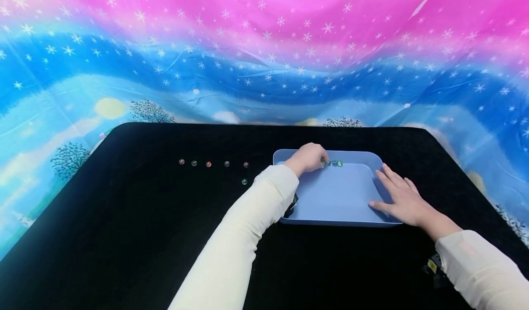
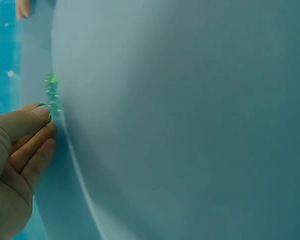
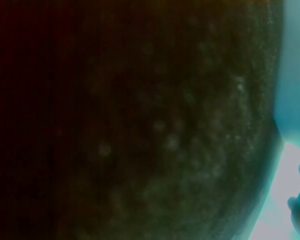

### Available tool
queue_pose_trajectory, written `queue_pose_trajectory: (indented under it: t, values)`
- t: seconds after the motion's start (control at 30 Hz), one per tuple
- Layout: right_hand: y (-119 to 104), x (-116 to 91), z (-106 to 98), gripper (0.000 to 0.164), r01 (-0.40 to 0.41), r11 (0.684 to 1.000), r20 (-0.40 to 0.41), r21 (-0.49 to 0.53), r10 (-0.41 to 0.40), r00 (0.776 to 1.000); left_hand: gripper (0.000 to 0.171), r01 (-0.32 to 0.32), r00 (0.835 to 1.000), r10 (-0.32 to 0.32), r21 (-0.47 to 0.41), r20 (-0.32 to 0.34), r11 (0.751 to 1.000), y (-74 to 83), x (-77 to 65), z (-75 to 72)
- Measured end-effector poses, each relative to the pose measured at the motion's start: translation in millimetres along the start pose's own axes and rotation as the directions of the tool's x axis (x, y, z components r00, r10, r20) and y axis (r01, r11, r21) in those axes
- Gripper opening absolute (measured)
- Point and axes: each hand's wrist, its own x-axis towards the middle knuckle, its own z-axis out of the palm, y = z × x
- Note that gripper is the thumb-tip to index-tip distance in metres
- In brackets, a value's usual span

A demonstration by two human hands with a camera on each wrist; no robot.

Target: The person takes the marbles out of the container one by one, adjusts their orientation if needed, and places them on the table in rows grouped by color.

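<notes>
My left hand (image 1: 307,157) reaches over the far left of a blue tray (image 1: 334,195). In the left wrist view its thumb and fingers pinch a green glass marble (image 2: 48,113) by the far wall. Several more green marbles (image 1: 336,163) lie in a short row along that wall, right beside the fingertips. My right hand (image 1: 402,199) rests on the tray's right wall with fingers spread, some over the rim and the thumb inside. Only bits of that hand show at the edge of the dark right wrist view.
Left of the tray, a row of reddish and clear marbles (image 1: 208,164) lies on the black tabletop (image 1: 136,227). One more marble (image 1: 244,181) sits nearer, below the row's right end. A colourful snowflake cloth (image 1: 264,57) hangs behind the table.
</notes>
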Motion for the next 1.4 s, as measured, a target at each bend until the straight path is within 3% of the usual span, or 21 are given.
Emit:
queue_pose_trajectory:
  t: [0.27, 0.57, 0.9, 1.2, 1.4]
  values:
    - [-0.3, 1.6, 0.1, 0.089, 0.027, 1.000, -0.023, -0.005, -0.027, 0.999, 0.023, 0.001, 0.999, -0.003, -0.068, -0.032, 0.998, 5.1, -1.0, -21.2]
    - [3.1, -1.8, 3.8, 0.090, 0.021, 0.999, -0.024, -0.030, -0.022, 0.999, 0.026, -0.026, 0.999, 0.022, -0.107, -0.039, 0.994, 9.0, -15.3, -36.8]
    - [0.3, 0.4, 2.5, 0.090, 0.025, 0.999, -0.028, -0.048, -0.027, 0.999, 0.024, -0.049, 0.996, 0.033, -0.198, -0.083, 0.979, 0.6, -44.1, -53.2]
    - [0.9, 0.0, 1.7, 0.089, 0.024, 0.999, -0.027, -0.046, -0.025, 0.999, 0.024, -0.039, 0.995, 0.007, -0.322, -0.101, 0.946, -13.8, -67.8, -60.7]
    - [-0.2, -0.6, 2.3, 0.088, 0.032, 0.999, -0.034, -0.034, -0.033, 0.999, 0.023, -0.031, 0.993, -0.010, -0.342, -0.116, 0.939, -19.5, -83.9, -64.9]
